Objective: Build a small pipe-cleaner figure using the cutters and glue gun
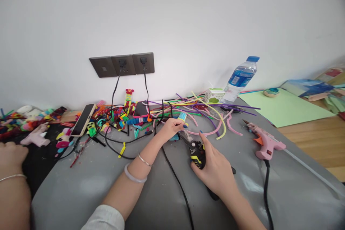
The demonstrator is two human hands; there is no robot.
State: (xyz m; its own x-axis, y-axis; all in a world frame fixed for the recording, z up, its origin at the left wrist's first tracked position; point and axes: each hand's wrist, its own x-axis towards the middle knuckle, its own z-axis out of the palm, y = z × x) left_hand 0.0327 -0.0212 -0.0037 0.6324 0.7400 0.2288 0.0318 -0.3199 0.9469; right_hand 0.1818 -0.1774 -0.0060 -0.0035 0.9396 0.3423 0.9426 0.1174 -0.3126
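My left hand (172,129) is closed in a pinch around a small light-blue and yellow fuzzy piece (182,116), which shows above the fingers. Black pliers with yellow grips (198,160) are in my right hand (218,167), its index finger stretched forward. The jaws of the pliers point up and left, close to my left fingertips. Whether the jaws touch the piece I cannot tell. Just behind the hands lie loose pink, yellow and purple pipe cleaners (207,133).
A pink glue gun (265,142) with its cord lies at right. Behind stand a water bottle (239,81) and a drink carton (214,95). At left are a phone (84,119), black cables (172,172), small fuzzy figures (91,128) and another person's hand (12,158).
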